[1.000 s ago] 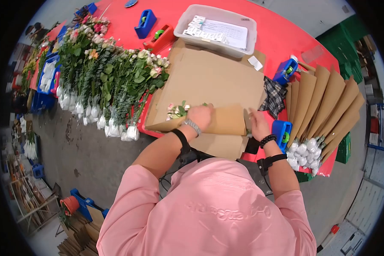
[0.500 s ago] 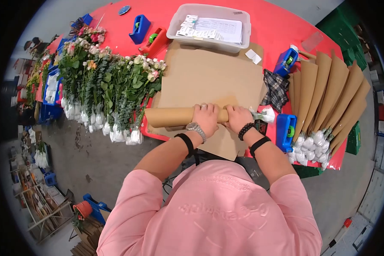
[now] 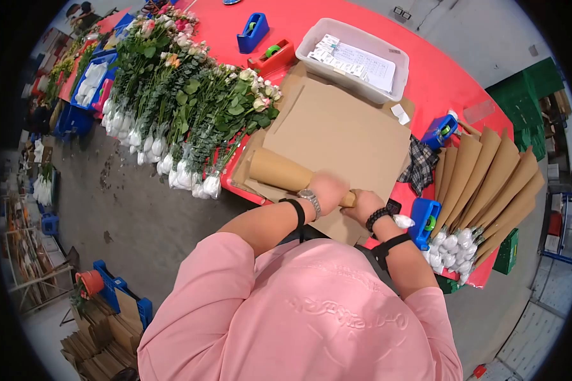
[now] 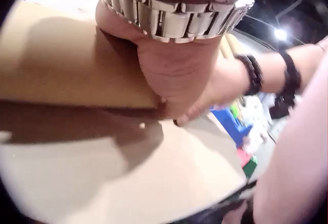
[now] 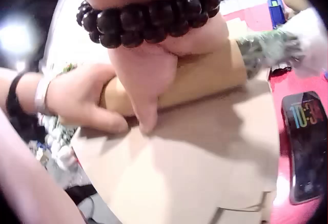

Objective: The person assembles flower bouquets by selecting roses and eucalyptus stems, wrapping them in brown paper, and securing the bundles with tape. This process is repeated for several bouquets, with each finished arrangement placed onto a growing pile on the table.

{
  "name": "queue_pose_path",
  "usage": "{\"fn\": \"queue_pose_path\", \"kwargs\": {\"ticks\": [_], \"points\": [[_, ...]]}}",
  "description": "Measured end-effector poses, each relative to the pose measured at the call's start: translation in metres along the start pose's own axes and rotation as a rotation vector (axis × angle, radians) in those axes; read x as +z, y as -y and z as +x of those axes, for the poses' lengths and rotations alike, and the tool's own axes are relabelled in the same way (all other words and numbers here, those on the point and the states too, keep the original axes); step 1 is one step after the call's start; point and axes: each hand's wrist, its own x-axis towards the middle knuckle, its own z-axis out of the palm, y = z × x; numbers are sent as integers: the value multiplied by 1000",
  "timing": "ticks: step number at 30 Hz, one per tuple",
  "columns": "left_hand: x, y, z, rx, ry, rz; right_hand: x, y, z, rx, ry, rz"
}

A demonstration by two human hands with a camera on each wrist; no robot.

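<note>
A bouquet rolled in brown kraft paper [image 3: 278, 171] lies slanted on a cardboard sheet [image 3: 343, 130] at the near edge of the red table [image 3: 438, 76]. My left hand [image 3: 329, 189] grips the roll near its narrow end, and the left wrist view shows the fingers curled round the paper roll [image 4: 72, 65]. My right hand [image 3: 362, 204] grips the same roll [image 5: 205, 78] right beside the left hand [image 5: 82, 98]. Green stems with a white wrapped end [image 5: 279, 47] stick out past the right hand, and this white end [image 3: 403, 221] lies by my right wrist.
A row of unwrapped flower bunches [image 3: 190, 95] lies at the left. Several kraft-wrapped bouquets [image 3: 483, 178] lie at the right, beside a blue tape dispenser [image 3: 424, 213]. A clear bin [image 3: 356, 57], more tape dispensers [image 3: 252, 32], a plaid cloth [image 3: 419, 166] and a phone [image 5: 306, 152] are around the cardboard.
The paper has been rolled shut around the flowers. Both hands have closed on the roll's narrow end and swung it aslant, nearer my body.
</note>
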Motion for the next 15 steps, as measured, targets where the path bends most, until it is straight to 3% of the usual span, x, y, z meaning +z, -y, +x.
{"fn": "queue_pose_path", "kwargs": {"ticks": [1,2,3,4,5,7,8,9,11,12,13,15], "points": [[-1,1,1,-26,106,-31,10,1,-2,7,-5,-7],[-15,5,4,-17,96,-35,21,0,-5,-1,-219,-66],[-29,10,11,-5,282,-111,31,-3,-7,-8,-432,-129],[-38,11,14,8,470,-184,29,1,-8,64,-362,-129],[-33,7,9,23,466,-186,24,3,-10,78,-365,-134],[-23,2,-4,130,94,-30,10,7,-13,81,101,148],[-23,2,-3,154,93,-23,5,6,-16,58,232,215],[-22,1,-2,163,145,-38,11,9,-22,78,219,230],[-32,2,7,199,198,-53,31,15,-36,95,-393,-96],[-43,8,16,143,508,-222,40,2,-35,-45,-552,-211],[-50,11,21,74,817,-388,39,1,-38,-32,-550,-211],[-46,4,14,0,877,-488,20,11,-44,95,-232,-172]]}}
